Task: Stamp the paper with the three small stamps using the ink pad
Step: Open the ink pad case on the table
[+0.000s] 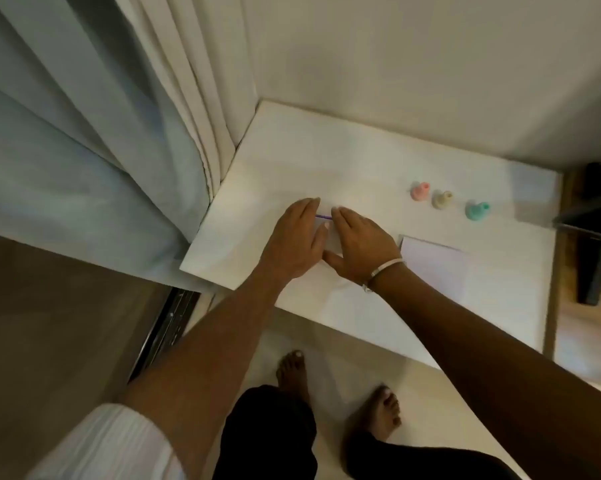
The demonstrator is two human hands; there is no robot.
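Observation:
My left hand [295,237] and my right hand [361,244] lie side by side on the white table [361,161], closed around a small flat ink pad [324,217]. Only the pad's thin purple edge shows between the fingertips; the rest is hidden under the hands. Three small stamps stand upright in a row to the right: a pink stamp [420,191], a beige stamp [442,199] and a teal stamp [476,210]. A white sheet of paper [434,265] lies flat just right of my right wrist, which wears a white bangle.
Curtains [119,133] hang against the table's left edge and a wall runs along its back. A dark stand [593,237] sits on the wooden floor to the right. My bare feet [344,393] are below the table's front edge.

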